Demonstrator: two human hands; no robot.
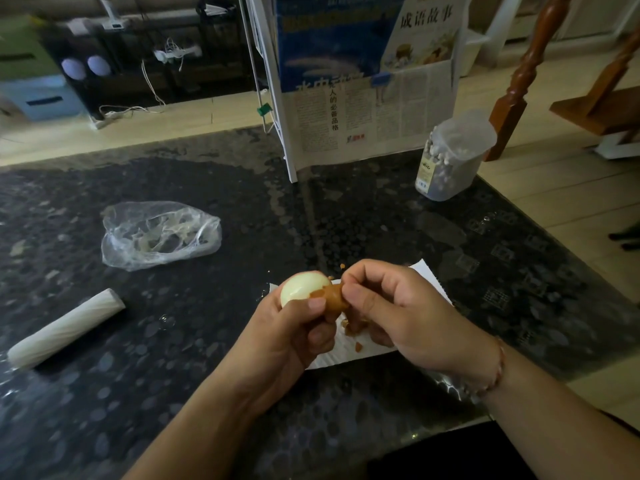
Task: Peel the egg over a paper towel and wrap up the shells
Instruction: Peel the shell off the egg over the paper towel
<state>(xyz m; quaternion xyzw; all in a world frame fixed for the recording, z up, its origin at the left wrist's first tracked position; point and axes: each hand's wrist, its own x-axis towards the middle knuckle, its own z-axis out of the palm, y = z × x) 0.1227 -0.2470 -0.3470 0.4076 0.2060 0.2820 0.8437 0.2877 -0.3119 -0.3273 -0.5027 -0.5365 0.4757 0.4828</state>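
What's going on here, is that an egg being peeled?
Yes. A person is peeling a boiled egg over a paper towel on a dark table. The left hand grips the egg, its top already bare and white, while the right hand pinches the brown shell still clinging to it. Shell bits have dropped onto the towel. A crumpled plastic bag and a white roll lie to the left.

The book cover [426,29] standing at the far side of the desk [346,216] shows the title 成语故事. The newspaper [367,112] below it carries the vertical headline 人的必备品格. The jar label [425,172] is too small to read.
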